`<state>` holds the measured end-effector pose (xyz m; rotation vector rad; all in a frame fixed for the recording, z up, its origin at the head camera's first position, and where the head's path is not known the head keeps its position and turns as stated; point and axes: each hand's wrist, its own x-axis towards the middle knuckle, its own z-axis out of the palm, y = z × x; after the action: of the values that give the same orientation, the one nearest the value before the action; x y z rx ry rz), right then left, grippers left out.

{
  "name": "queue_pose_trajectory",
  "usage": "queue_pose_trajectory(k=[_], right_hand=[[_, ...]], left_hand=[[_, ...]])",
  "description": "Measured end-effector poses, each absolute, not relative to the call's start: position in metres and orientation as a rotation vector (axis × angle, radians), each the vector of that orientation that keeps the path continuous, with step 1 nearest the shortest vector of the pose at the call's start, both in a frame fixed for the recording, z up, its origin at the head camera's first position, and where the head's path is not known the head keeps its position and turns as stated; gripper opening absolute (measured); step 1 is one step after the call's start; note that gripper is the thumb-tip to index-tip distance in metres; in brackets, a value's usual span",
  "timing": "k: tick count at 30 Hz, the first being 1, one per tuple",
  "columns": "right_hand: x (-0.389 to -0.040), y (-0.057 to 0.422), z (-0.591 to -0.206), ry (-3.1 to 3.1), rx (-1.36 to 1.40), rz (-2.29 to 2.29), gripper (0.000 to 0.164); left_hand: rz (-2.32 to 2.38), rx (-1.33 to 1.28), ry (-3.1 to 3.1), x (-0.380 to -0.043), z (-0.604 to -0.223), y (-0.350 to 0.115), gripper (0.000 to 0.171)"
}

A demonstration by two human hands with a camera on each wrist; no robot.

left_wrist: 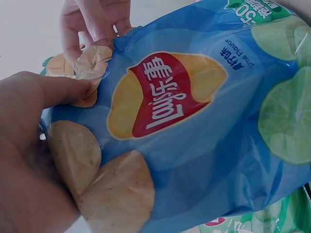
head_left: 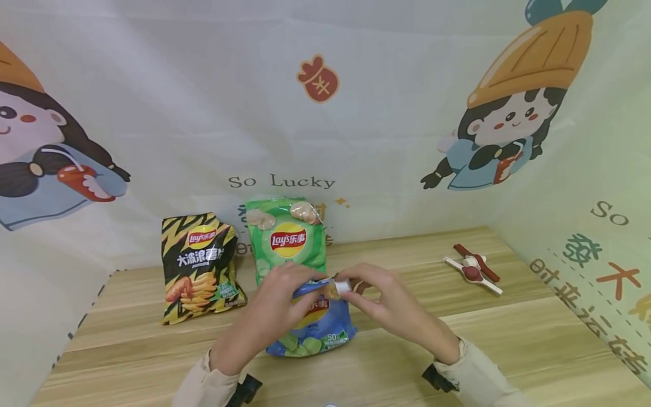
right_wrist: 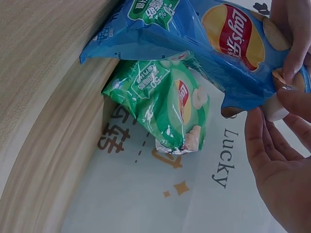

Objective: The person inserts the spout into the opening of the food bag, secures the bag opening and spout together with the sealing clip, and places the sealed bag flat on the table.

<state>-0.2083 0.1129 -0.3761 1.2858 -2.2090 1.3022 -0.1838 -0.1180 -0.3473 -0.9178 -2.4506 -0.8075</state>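
Observation:
A blue bag of Lay's lime potato chips [head_left: 325, 323] stands tilted up off the tabletop between the two hands. My left hand [head_left: 274, 302] grips its upper edge, thumb on the printed front in the left wrist view. At the bag's top right corner, my right hand [head_left: 399, 308] pinches a small white object [right_wrist: 275, 108] with a rounded end. Fingers cover much of that object, so its kind cannot be told. Behind the blue bag, a green Lay's bag [head_left: 287, 240] leans on the backdrop.
To the left, a black and yellow Lay's bag [head_left: 200, 271] leans upright. A white clip with a red knob [head_left: 473, 274] lies crossed with a red clip [head_left: 490, 271] on the right of the wooden table [head_left: 508, 339]. A printed cloth backdrop [head_left: 386, 141] rises behind.

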Motion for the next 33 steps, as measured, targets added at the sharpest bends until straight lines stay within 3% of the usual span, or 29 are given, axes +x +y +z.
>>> queue_pose_trajectory(k=[13, 20, 33], right_hand=[[-0.206, 0.111, -0.374, -2.19, 1.328, 1.262, 0.023], [-0.205, 0.112, -0.374, -2.209, 1.315, 1.268, 0.023], [-0.204, 0.111, -0.374, -2.175, 1.301, 1.284, 0.025]], left_hand=[[-0.583, -0.901, -2.42, -0.177, -0.348, -0.11, 0.06], [-0.625, -0.941, -2.385, -0.182, -0.354, -0.108, 0.03], [-0.868, -0.964, -2.495, -0.185, -0.358, -0.11, 0.029]])
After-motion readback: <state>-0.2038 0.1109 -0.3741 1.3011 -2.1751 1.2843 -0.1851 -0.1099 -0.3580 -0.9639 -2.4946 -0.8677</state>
